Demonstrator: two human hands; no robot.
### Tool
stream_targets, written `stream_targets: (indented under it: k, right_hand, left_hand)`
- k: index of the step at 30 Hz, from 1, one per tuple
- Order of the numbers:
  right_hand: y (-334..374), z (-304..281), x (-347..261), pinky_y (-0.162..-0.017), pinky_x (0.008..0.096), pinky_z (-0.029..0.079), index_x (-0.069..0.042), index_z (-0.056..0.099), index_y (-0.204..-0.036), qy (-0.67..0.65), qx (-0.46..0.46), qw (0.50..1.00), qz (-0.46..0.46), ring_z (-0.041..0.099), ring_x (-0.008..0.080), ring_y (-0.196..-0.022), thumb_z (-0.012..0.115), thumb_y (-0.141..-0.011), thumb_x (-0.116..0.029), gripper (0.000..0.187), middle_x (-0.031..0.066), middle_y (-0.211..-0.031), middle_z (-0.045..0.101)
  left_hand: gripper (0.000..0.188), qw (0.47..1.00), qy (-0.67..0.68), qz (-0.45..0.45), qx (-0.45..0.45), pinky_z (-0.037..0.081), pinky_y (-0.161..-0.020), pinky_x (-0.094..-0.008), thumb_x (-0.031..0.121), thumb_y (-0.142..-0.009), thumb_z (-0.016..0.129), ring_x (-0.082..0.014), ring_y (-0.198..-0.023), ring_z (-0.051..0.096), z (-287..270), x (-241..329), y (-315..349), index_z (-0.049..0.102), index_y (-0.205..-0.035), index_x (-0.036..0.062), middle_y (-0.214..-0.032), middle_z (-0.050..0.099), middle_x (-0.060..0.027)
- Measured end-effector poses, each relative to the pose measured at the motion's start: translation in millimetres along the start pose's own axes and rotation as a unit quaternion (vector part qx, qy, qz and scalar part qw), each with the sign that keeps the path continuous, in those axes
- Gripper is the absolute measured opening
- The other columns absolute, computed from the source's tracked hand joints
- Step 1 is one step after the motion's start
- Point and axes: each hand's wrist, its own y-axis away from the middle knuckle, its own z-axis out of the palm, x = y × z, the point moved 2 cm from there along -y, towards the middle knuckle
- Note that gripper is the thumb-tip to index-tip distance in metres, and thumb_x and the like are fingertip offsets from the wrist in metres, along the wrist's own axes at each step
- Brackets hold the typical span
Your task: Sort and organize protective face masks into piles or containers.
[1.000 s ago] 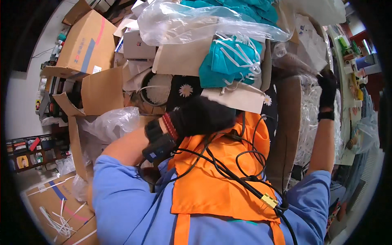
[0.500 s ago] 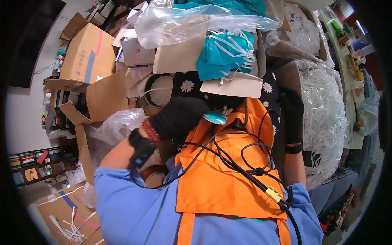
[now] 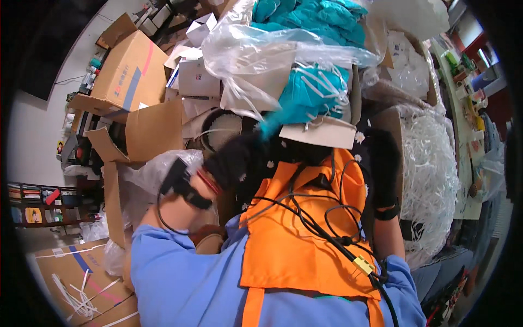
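My left hand [image 3: 238,159], in a black glove, reaches over my lap and is closed on a teal face mask [image 3: 274,123]. Motion smears both the mask and my fingertips. Just beyond it, a stack of teal masks with white ear loops [image 3: 318,92] lies in an open small carton [image 3: 321,134], its pale flap towards me. My right hand [image 3: 383,158], also black-gloved, hangs low at the right, beside a box of tangled white straps [image 3: 430,169]. Its fingers blend into the dark cloth, so their pose is unclear.
Clear plastic film [image 3: 245,46] drapes over cartons ahead, below a heap of teal masks [image 3: 316,19]. A pot of white granules [image 3: 222,131] sits left of my lap. Cardboard boxes [image 3: 128,73] crowd the left. Black cables [image 3: 310,218] cross my orange apron [image 3: 294,248].
My left hand has swung the held mask away from my apron, forward and slightly left, nearer the masks in the carton. My right hand has shifted slightly left. The view has shifted a little.
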Motion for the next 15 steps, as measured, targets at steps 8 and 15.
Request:
stream_targets:
  k: [8, 15]
  right_hand:
    - [-36, 35, -40, -0.08, 0.0329, 0.048, -0.005, 0.063, -0.096, 0.137, -0.04, 0.981, -0.133, 0.058, 0.0273, -0.092, 0.064, -0.075, -0.001, 0.021, 0.0113, -0.097, 0.06]
    - [-85, 106, -50, -0.095, 0.0431, 0.04, -0.007, 0.059, -0.106, 0.343, -0.092, 0.863, -0.361, 0.05, 0.033, -0.114, 0.057, -0.082, -0.011, 0.024, 0.0158, -0.118, 0.055]
  left_hand:
    - [0.032, 0.957, 0.287, -0.042, -0.018, 0.047, -0.063, -0.0248, 0.031, -0.094, 0.048, -0.0119, -0.076, 0.058, 37, 21, -12, 0.056, -0.114, 0.0071, -0.092, 0.062, -0.0046]
    - [0.038, 0.986, -0.122, -0.013, 0.118, 0.048, -0.071, -0.0245, 0.025, -0.09, 0.053, -0.0127, -0.087, 0.058, -22, 18, -13, 0.054, -0.121, 0.003, -0.107, 0.062, -0.009]
